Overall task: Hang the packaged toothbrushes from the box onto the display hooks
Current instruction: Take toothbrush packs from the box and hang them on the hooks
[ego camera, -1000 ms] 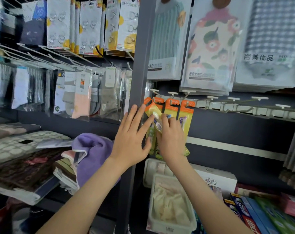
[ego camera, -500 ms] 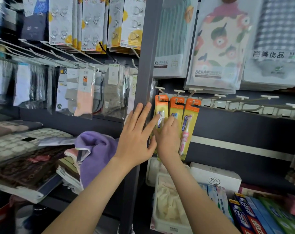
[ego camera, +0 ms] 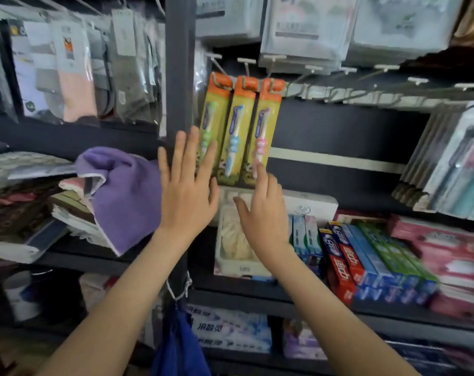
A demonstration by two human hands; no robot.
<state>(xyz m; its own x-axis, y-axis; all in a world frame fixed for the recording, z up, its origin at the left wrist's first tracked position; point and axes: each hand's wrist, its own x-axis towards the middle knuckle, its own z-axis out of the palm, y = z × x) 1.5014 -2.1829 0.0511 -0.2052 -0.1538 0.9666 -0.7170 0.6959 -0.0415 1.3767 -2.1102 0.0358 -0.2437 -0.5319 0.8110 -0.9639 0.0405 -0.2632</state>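
While three toothbrush packs [ego camera: 237, 131] hang side by side on the display hooks [ego camera: 246, 63], the left hand [ego camera: 187, 196] and right hand [ego camera: 263, 215] hover at their lower ends, fingers spread, holding nothing.

most print is smeared by blur. on the lower shelf a white-and-blue pack [ego camera: 230, 328] carries large chinese characters that look like 冷酸灵. the red toothpaste boxes [ego camera: 344, 267] bear white characters, seemingly 中华. lettering on the toothbrush packs [ego camera: 237, 131], the sock packs [ego camera: 76, 63] and the grey hanging packs [ego camera: 306, 25] cannot be read.
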